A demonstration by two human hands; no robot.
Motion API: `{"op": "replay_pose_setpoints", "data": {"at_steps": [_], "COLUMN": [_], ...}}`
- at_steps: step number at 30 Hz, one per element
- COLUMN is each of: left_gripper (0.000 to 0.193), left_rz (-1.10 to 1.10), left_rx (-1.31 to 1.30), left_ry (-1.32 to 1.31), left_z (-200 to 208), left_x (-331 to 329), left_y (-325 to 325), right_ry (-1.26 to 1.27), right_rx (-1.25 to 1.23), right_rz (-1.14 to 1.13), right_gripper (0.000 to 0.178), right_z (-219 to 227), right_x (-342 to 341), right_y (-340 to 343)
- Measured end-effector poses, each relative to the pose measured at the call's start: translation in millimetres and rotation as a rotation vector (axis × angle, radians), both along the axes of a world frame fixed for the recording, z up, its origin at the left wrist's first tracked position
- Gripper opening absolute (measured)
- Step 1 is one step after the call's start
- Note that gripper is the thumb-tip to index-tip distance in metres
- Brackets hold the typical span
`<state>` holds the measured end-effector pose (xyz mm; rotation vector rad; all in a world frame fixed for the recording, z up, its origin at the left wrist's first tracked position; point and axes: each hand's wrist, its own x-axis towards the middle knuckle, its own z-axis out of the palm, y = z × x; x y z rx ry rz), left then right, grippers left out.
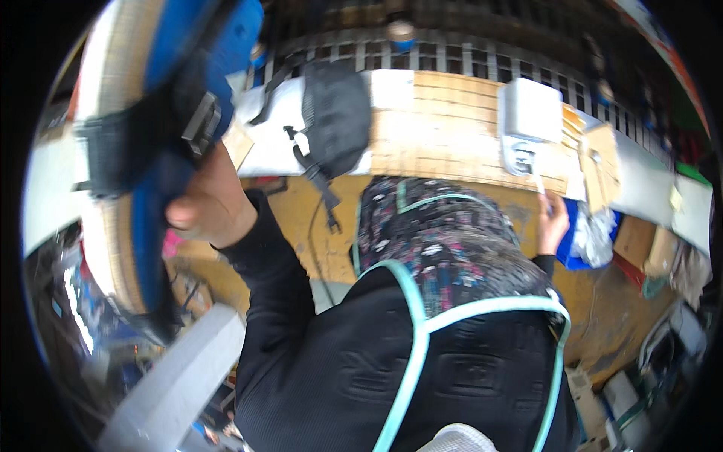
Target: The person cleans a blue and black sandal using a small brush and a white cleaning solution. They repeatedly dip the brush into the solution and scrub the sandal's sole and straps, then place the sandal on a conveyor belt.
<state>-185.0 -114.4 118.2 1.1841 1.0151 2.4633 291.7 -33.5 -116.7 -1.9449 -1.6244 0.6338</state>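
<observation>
Raised close at the left, a large blue object (pixel 147 177) with white and tan bands, a black strap and a buckle fills the view; its kind is unclear through blur. My left hand (pixel 215 200) grips its near side, thumb showing and the other fingers hidden behind it. At the table's front edge on the right, my right hand (pixel 555 220) has its fingers closed on the end of a thin white strip (pixel 538 182). A black bag (pixel 337 117) lies on the table between my hands, its strap and buckle (pixel 324 184) hanging over the edge.
A white box (pixel 533 111) stands on the wood-patterned tabletop (pixel 437 139), beside brown cardboard pieces (pixel 600 162). Below the right side sits a blue bin (pixel 574 245) with clear plastic (pixel 595 237), next to cardboard boxes (pixel 634 239). A grey beam (pixel 181 380) is at lower left.
</observation>
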Motion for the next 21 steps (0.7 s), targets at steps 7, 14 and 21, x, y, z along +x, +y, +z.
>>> {"op": "replay_pose_setpoints", "data": {"at_steps": [7,14,21], "left_gripper": [0.110,0.114,0.078], "left_rz": [0.128,0.114,-0.242], "left_rx": [-0.362,-0.082,-0.138], "left_ry": [0.610,0.732,0.733], "left_z": [-48.9,-10.9,6.5], "left_x": [75.3,112.2,135.2], "left_y": [56.9,96.8,95.3], "right_ry": [-0.312,-0.358,-0.496], "right_rx": [0.156,0.350,0.388], "right_rz": [0.004,0.038,0.095], "right_gripper": [0.014,0.007,0.006], "right_z": [3.9,14.0,11.5], "right_x": [-8.1,-34.0,-35.8], "right_y": [0.0,7.8,9.8]}}
